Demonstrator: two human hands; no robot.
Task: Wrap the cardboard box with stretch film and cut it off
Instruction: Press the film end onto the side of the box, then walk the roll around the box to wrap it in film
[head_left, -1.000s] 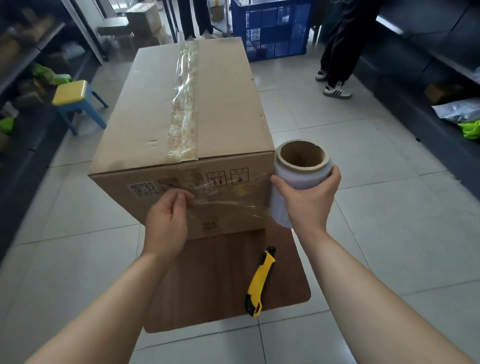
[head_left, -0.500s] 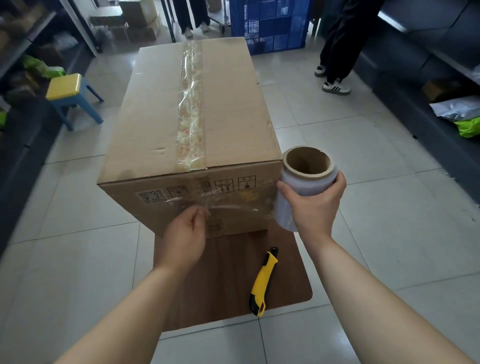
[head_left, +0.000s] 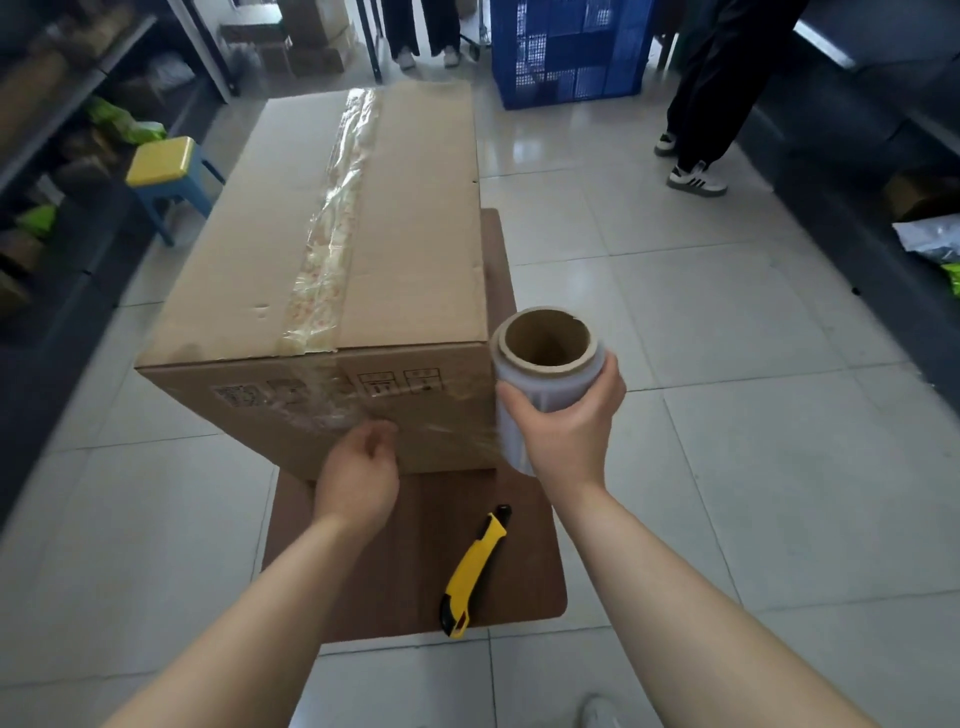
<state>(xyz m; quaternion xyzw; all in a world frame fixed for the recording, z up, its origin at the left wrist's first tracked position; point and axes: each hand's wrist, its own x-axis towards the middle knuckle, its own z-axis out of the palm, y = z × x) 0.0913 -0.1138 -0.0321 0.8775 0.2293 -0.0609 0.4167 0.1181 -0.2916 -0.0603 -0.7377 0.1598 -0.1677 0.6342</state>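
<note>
A long cardboard box (head_left: 415, 218) with a taped top seam rests on a low brown table (head_left: 384, 561). My right hand (head_left: 563, 426) grips an upright roll of stretch film (head_left: 545, 364) at the box's near right corner. Clear film (head_left: 441, 415) stretches from the roll across the box's near face. My left hand (head_left: 358, 473) presses the film's end against that face, fingers curled. A yellow utility knife (head_left: 475, 569) lies on the table below my hands.
A yellow-topped blue stool (head_left: 163, 171) stands left of the box. A blue crate (head_left: 571, 47) stands behind it. A person's legs and sneakers (head_left: 696, 171) are at the back right. Dark shelving lines both sides.
The view has shifted, so the box appears turned and its right side shows. My left hand slid right along the near face. My right hand keeps the roll at the corner.
</note>
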